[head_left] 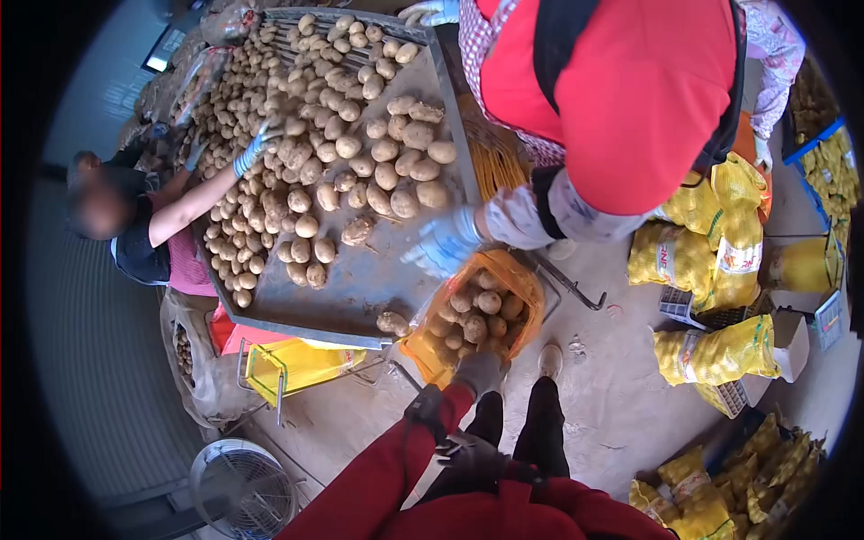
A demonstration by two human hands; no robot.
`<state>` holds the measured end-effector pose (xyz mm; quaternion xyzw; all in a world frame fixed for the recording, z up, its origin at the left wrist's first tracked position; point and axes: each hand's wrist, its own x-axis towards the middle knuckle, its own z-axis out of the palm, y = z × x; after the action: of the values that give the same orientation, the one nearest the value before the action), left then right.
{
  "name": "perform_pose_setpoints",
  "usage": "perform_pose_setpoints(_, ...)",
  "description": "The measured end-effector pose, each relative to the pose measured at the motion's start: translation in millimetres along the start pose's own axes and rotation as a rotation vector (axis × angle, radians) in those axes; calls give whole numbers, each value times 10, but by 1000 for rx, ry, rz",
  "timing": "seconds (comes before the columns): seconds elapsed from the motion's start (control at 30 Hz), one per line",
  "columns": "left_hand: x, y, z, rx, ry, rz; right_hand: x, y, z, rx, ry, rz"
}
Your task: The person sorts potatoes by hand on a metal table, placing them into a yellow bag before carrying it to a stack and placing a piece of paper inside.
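An orange mesh bag [533,281] hangs wide at the front edge of a metal sorting table [360,292], with several potatoes [470,315] inside. My left hand [481,371], in a grey glove, is at the bag's near rim, and its fingertips reach in against the potatoes. Whether it grips one cannot be made out. Close to my body is my right hand [472,457] in a dark glove; its fingers are too dark to read. One dirt-covered potato [392,323] lies on the table's edge left of the bag.
Across the table, a co-worker's blue-gloved hand [445,243] hovers beside the bag; another's gloved hand [256,148] touches the potato heap [297,117]. Filled yellow bags [715,351] stand right, a fan [243,490] lower left, a yellow bag on a frame [297,364] below the table.
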<state>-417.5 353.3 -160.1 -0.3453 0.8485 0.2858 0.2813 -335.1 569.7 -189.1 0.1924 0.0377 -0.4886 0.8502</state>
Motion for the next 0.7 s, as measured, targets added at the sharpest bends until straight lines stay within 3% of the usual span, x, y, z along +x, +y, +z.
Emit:
perform_pose_setpoints(0.07, -1, 18, 25, 21, 5, 6, -309, -677, 165, -301, 300, -113)
perform_pose_setpoints(0.1, -43, 90, -21, 32, 4, 7, -550, -1084, 392, -294, 461, -240)
perform_pose_setpoints(0.17, -89, 190, -37, -24, -77, 66, -742, -1652, 618, -303, 562, -404)
perform_pose_setpoints(0.2, -96, 201, 105, -32, -93, 141, -734, -1853, 511, -297, 478, -418)
perform_pose_setpoints(0.23, -116, 236, 209, -37, -105, 212, -545, -2008, 573, -455, 655, -323)
perform_pose_setpoints(0.27, -212, 340, 176, -181, -128, 225, -316, -2074, 504, -695, 688, -401)
perform_pose_setpoints(0.3, -338, 446, 133, -235, -7, 193, -196, -2147, 362, -936, 713, -472)
perform_pose_setpoints(0.37, -581, 316, -119, -285, 225, 131, -40, -2394, 291, -2052, 752, 1)
perform_pose_setpoints(0.4, -548, 98, -27, -305, 540, 131, -21, -2481, 206, -2581, 714, 315)
perform_pose_setpoints(0.47, -466, -365, -7, -77, 778, -93, -97, -2515, 80, -2575, 698, 115)
perform_pose_setpoints(0.5, -523, -252, -385, -228, 883, -230, -167, -2512, -27, -2571, 688, 31)
perform_pose_setpoints(0.53, -444, -345, -485, -159, 906, -320, -198, -2517, -36, -2517, 693, 69)
perform_pose_setpoints(0.57, -363, -403, -602, -170, 747, -468, -229, -2521, -45, -2464, 700, 107)
perform_pose_setpoints(0.63, -170, -519, -817, -199, 379, -736, -220, -2618, 49, -2756, 440, 148)
perform_pose_setpoints(0.67, -109, -523, -834, -231, 399, -720, -191, -2603, 69, -2401, 736, 248)
perform_pose_setpoints(0.7, -109, -535, -853, -258, 417, -710, -159, -2692, 81, -2398, 753, 260)
